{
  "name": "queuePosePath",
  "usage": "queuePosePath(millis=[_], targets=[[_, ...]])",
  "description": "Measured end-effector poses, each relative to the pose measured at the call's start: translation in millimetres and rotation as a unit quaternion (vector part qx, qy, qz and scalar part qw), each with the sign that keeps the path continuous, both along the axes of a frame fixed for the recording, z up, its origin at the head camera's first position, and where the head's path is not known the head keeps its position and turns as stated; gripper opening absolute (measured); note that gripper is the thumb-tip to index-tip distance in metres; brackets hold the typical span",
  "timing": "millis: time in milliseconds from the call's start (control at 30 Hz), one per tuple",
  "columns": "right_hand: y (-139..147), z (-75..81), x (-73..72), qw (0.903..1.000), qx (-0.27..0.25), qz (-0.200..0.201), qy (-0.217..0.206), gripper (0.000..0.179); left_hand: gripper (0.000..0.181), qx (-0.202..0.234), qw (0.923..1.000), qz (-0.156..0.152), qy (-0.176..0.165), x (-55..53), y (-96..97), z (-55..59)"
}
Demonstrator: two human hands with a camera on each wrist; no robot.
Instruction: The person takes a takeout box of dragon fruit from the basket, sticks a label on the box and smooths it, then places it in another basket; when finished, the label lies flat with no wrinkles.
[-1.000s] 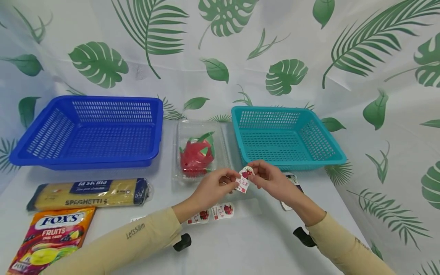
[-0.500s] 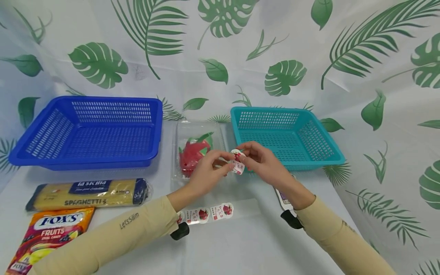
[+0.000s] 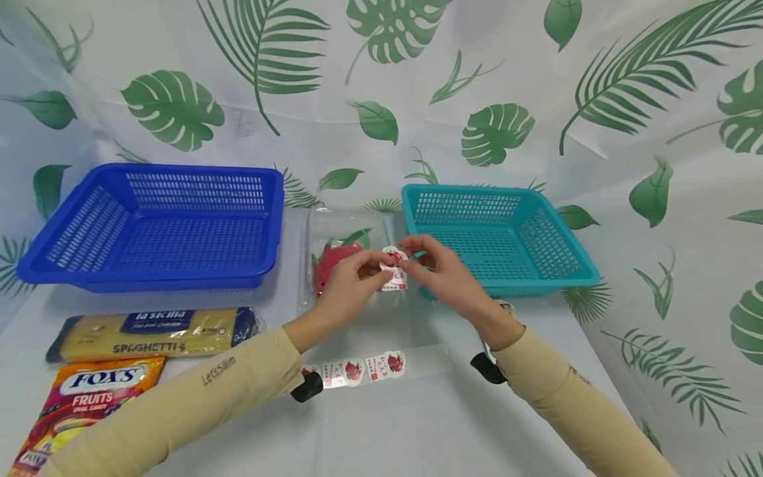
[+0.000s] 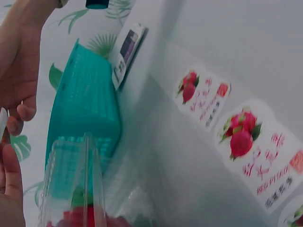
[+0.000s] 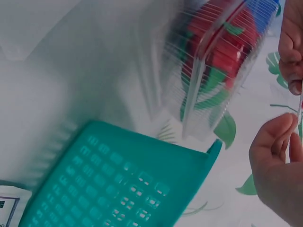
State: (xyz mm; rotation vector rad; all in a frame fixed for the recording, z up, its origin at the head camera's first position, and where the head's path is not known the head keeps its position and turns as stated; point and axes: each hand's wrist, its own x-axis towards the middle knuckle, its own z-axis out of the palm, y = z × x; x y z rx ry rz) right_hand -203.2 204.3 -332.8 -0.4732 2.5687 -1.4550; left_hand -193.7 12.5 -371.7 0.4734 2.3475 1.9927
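Observation:
A dragon fruit sticker (image 3: 394, 281) is pinched between my two hands, over the right front of a clear plastic box (image 3: 318, 217). My left hand (image 3: 348, 286) holds its left edge by thumb and finger. On the right edge, my right hand (image 3: 442, 273) pinches near the printed fruit. Inside the box lies a red dragon fruit (image 3: 335, 257) with green tips, partly covered by my left hand. The box's clear wall (image 5: 191, 99) shows in the right wrist view. A strip of similar stickers (image 3: 384, 366) lies in front, its left end hidden by my sleeve.
A blue basket (image 3: 271, 232) stands at the back left, a teal basket (image 3: 566, 265) at the back right. Spaghetti (image 3: 155, 334) and a Fox's candy bag (image 3: 89, 397) lie on the left. Beside the teal basket is a flat white-edged packet (image 4: 129, 54), partly hidden by my right arm.
Both hands have carried the sticker left and away from me, from beside the teal basket's front corner to over the box. The sticker now faces me more upright. Baskets and packets stay put.

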Motion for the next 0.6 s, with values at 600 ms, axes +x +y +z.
queuePosePath(millis=[600], targets=[[-27.7,-9.8,-29.7,0.9992,-0.011,0.011,-0.037,0.024,0.029,-0.12,0.9924,0.026,0.004,-35.3,-28.7,7.7]])
